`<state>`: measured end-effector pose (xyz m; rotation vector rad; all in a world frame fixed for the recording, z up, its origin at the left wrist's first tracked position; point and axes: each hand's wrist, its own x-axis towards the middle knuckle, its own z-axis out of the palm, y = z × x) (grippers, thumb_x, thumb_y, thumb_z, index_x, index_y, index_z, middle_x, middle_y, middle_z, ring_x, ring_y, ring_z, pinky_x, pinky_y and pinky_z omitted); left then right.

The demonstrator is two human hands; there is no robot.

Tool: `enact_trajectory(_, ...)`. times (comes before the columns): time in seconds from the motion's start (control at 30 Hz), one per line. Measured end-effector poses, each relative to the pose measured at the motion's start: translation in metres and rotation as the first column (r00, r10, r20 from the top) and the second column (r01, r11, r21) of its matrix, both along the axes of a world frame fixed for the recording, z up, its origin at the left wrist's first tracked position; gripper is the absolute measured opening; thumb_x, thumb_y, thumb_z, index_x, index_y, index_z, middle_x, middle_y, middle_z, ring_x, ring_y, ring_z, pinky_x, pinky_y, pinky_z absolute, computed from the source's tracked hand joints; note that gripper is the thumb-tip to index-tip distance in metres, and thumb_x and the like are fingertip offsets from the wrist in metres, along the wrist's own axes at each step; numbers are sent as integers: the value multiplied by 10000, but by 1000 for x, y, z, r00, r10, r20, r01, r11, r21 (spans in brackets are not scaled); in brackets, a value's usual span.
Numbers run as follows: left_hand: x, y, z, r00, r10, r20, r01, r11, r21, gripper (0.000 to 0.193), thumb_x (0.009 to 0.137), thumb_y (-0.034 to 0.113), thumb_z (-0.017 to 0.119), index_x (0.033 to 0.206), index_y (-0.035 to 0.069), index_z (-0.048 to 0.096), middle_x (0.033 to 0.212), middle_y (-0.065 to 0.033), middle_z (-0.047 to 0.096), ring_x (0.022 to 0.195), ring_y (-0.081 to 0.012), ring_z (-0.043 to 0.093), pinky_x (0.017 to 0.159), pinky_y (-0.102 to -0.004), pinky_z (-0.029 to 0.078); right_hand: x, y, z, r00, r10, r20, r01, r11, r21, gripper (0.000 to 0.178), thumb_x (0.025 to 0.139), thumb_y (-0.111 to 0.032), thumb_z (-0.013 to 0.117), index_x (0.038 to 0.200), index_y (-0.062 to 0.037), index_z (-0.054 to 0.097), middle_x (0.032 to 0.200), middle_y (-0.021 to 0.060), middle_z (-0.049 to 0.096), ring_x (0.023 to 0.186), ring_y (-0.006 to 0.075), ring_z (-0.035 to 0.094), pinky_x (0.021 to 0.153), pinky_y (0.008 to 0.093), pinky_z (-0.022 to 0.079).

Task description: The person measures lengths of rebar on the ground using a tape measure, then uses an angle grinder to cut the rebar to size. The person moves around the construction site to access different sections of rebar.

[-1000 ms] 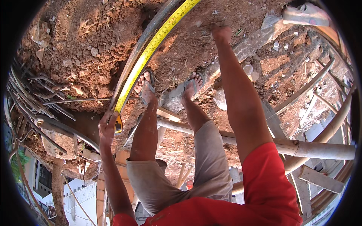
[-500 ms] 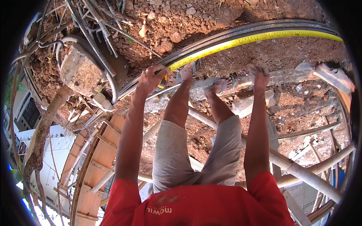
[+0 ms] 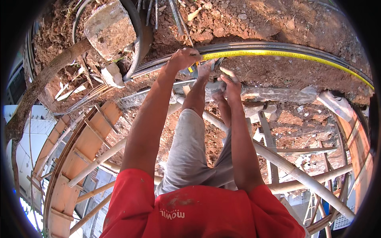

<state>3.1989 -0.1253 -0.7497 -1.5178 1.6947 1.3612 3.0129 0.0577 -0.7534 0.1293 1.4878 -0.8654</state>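
Note:
My left hand [image 3: 184, 59] is closed around a yellow and black tape measure [image 3: 192, 68], whose case mostly hides under the palm. From there the yellow blade [image 3: 278, 52] runs out to the right, curving along a bundle of steel rebars [image 3: 246, 45] on the soil. My right hand [image 3: 231, 84] is just below the blade, over my right foot, with its fingers curled. A pale, narrow shape sticks out at its fingertips; I cannot tell whether it is a sunlit finger or something held.
A concrete block [image 3: 109, 29] and a tree trunk [image 3: 55, 71] stand at the left. Bamboo poles [image 3: 301, 176] cross beneath me, and curved wooden formwork [image 3: 75, 174] drops away at the lower left. A concrete ledge [image 3: 274, 93] runs below my feet.
My right hand has moved left, close to the left hand and the tape case. The view has shifted, and my right leg has drawn in behind the right forearm. The blade remains extended.

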Motion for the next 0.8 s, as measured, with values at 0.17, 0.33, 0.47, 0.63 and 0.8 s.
enact_trajectory(0.17, 0, 3, 4, 998, -19, -53, 17, 999, -33, 453, 914, 530, 672, 1176, 165, 730, 975, -97, 734, 902, -241, 682, 848, -381, 531, 14, -6, -29, 987, 94, -133, -113, 983, -146, 320, 949, -156, 691, 1268, -124, 702, 907, 32, 715, 659, 75, 584, 585, 223, 451)
enact_trajectory(0.33, 2, -1, 1, 997, 12, -71, -11, 1000, 19, 432, 924, 520, 658, 1137, 152, 734, 859, -75, 711, 799, -202, 659, 756, -365, 524, 23, -14, -48, 988, 24, -153, -56, 976, -209, 307, 940, -171, 707, 1241, -114, 705, 973, 54, 726, 687, 97, 623, 582, 228, 456)
enact_trajectory(0.47, 6, -2, -2, 994, 5, -108, -2, 1000, 28, 399, 909, 498, 675, 1109, 160, 747, 875, -80, 715, 826, -187, 664, 774, -362, 520, 25, -8, -41, 972, 71, -224, -87, 995, -58, 286, 945, -139, 692, 1229, -107, 697, 966, 62, 737, 673, 98, 625, 561, 227, 443)
enact_trajectory(0.63, 7, -1, -2, 992, 5, -125, -2, 1000, 24, 407, 910, 488, 675, 1113, 142, 745, 888, -78, 720, 851, -190, 670, 788, -362, 521, 28, 12, -49, 968, 46, -246, -57, 998, -38, 301, 946, -147, 695, 1244, -105, 685, 952, 66, 745, 667, 104, 633, 555, 233, 450)
enact_trajectory(0.8, 7, 0, 5, 993, -2, -122, 5, 1000, 30, 415, 908, 491, 678, 1116, 137, 743, 902, -84, 723, 860, -196, 671, 788, -362, 521, 30, -19, -42, 983, 19, -182, -40, 993, -109, 256, 963, -146, 676, 1216, -105, 687, 968, 69, 745, 687, 106, 646, 578, 236, 462)
